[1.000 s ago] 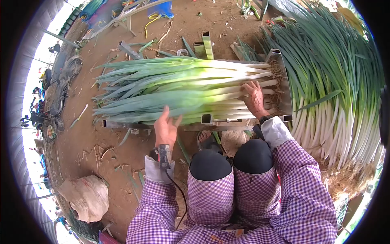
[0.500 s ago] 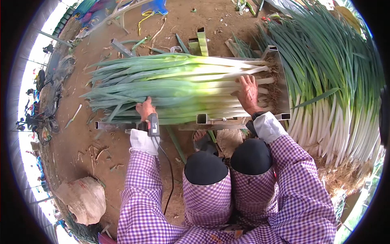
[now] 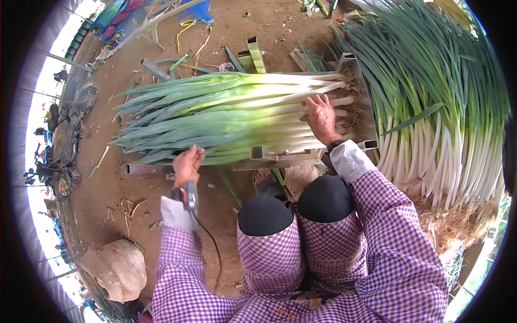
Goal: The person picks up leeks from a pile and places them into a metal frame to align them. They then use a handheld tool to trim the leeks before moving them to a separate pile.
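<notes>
A thick layer of long green onions [image 3: 231, 121] lies crosswise in a metal frame [image 3: 367, 110]. Their leaves point left and their white stalks and roots point right, the root ends close to the frame's upright plate. My right hand [image 3: 321, 117] rests on the white stalks near the roots, fingers spread and slightly bent, gripping none of them. By the near edge of the leaves is my left hand [image 3: 188, 163], its fingers curled together with nothing visible in them. A small dark device with a cable [image 3: 189, 195] is strapped at my left wrist.
A large heap of green onions [image 3: 431, 107] stands on the right, roots toward me. My knees [image 3: 266, 218] are just below the frame. A pale sack [image 3: 116, 269] sits at lower left. Blue plastic [image 3: 196, 12] and plant scraps lie on the dirt floor beyond.
My left hand has come off the leaves and moved toward me and slightly left. The right hand stays on the stalks. The view has shifted a little.
</notes>
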Available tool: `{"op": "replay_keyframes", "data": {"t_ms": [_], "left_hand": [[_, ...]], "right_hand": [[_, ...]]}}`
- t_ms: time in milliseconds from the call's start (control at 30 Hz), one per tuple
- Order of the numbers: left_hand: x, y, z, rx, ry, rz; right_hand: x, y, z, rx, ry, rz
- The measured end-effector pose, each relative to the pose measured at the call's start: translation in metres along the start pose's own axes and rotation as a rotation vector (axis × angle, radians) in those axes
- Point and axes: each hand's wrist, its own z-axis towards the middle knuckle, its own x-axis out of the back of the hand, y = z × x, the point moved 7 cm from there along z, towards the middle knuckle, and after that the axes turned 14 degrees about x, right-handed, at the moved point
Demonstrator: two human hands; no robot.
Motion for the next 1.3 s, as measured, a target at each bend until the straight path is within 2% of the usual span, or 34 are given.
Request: {"op": "replay_keyframes", "data": {"t_ms": [67,167,267,300,400,600,767,800,867,933,967,1000,1067,1133,1200,1300], "left_hand": [[-0.008,-0.014,-0.027,-0.126,0.050,-0.048],[-0.027,-0.019,-0.056,-0.246,0.140,0.325],[-0.090,0.002,-0.104,-1.068,0.353,1.119],[-0.102,0.002,-0.100,-1.136,0.346,1.242],[-0.133,0.010,-0.076,-1.179,0.368,1.513],[-0.149,0.046,-0.006,-1.298,0.299,1.807],[-0.142,0.034,0.005,-1.283,0.301,1.773],[-0.141,0.033,0.005,-1.271,0.300,1.784],[-0.144,0.036,-0.001,-1.272,0.299,1.791],[-0.143,0.034,-0.003,-1.232,0.325,1.804],[-0.144,0.033,-0.002,-1.217,0.336,1.811],[-0.147,0.033,-0.003,-1.246,0.339,1.804],[-0.146,0.031,-0.005,-1.287,0.356,1.798],[-0.147,0.028,-0.006,-1.295,0.371,1.807],[-0.147,0.030,-0.006,-1.295,0.383,1.828],[-0.147,0.029,0.001,-1.292,0.426,1.879]], "right_hand": [[-0.002,0.001,-0.002,-0.006,0.001,-0.011],[-0.003,0.002,-0.002,-0.021,0.002,-0.026],[0.000,-0.001,-0.002,-0.027,-0.006,-0.021],[0.001,0.000,-0.001,-0.026,-0.004,-0.024],[0.001,0.001,-0.002,-0.036,0.007,-0.022],[0.001,0.004,0.002,-0.064,0.020,-0.028],[-0.004,0.002,-0.007,-0.040,0.099,-0.015],[-0.004,0.003,-0.006,-0.074,0.060,-0.019],[-0.009,0.012,-0.011,0.003,0.127,-0.029],[0.019,0.002,-0.008,-0.038,0.075,0.194],[0.038,0.003,-0.010,-0.176,0.068,0.307],[0.074,0.001,-0.014,-0.137,0.196,0.365],[0.117,0.022,-0.049,-0.469,0.503,1.050],[0.193,0.030,-0.082,-0.398,0.650,0.784],[0.214,0.070,-0.142,-0.568,0.744,0.777],[0.167,0.126,-0.250,-0.863,0.501,0.710]]}}
